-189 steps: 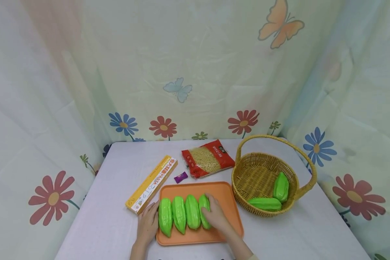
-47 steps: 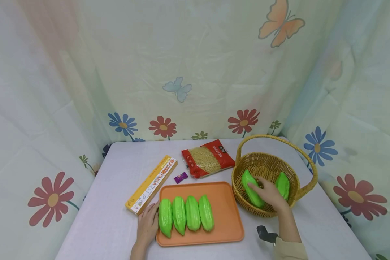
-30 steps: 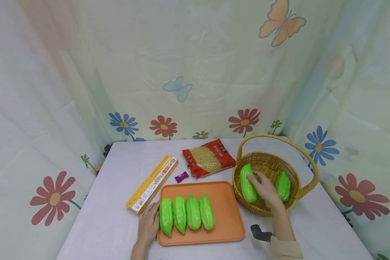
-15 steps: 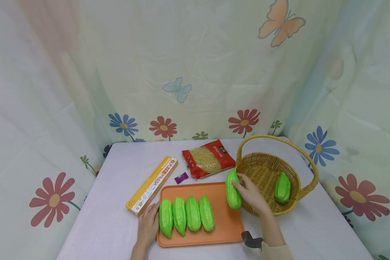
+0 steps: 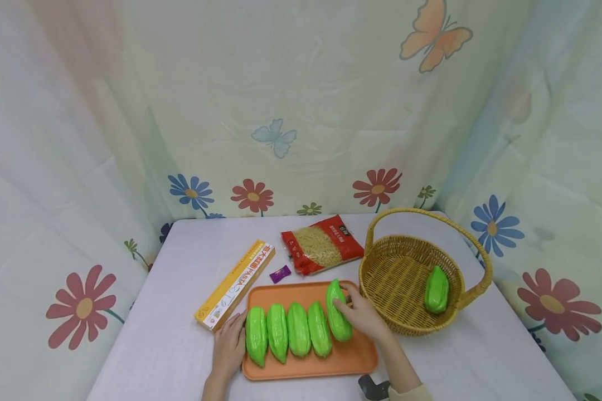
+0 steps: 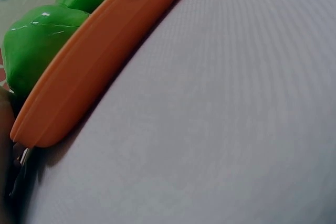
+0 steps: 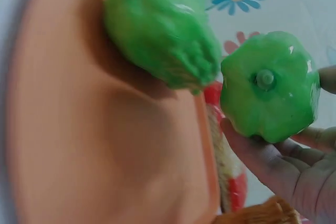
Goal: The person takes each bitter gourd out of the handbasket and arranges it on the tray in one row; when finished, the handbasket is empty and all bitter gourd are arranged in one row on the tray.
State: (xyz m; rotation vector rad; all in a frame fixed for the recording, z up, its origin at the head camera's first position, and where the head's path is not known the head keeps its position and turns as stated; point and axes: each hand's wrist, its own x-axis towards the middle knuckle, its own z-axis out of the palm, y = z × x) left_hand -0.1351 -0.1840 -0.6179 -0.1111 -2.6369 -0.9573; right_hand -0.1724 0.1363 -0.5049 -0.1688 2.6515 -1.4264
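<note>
My right hand [image 5: 363, 317] grips a glossy green ribbed gourd [image 5: 338, 317] over the right part of an orange tray [image 5: 353, 362]. In the right wrist view, the held gourd [image 7: 270, 87] shows its stem end, with fingers around its side. Apart from it lies another gourd [image 7: 163, 30] on the tray. Several like gourds [image 5: 277, 334] lie side by side on the tray's left and middle. My left hand [image 5: 228, 345] holds the tray's left rim, beside the leftmost gourd; in the left wrist view only a dark sliver of it shows by the tray [image 6: 79, 72].
A wicker basket [image 5: 391, 278] with a tall handle stands right of the tray, one green gourd [image 5: 436, 289] inside. Behind the tray lie a red pasta bag [image 5: 321, 245] and a small purple packet [image 5: 280, 274]. A yellow-and-white pasta box [image 5: 236, 285] lies at the left.
My right hand left a gourd on the tray, took another from the basket and carried it left over the rim to the tray. My left hand has stayed put.
</note>
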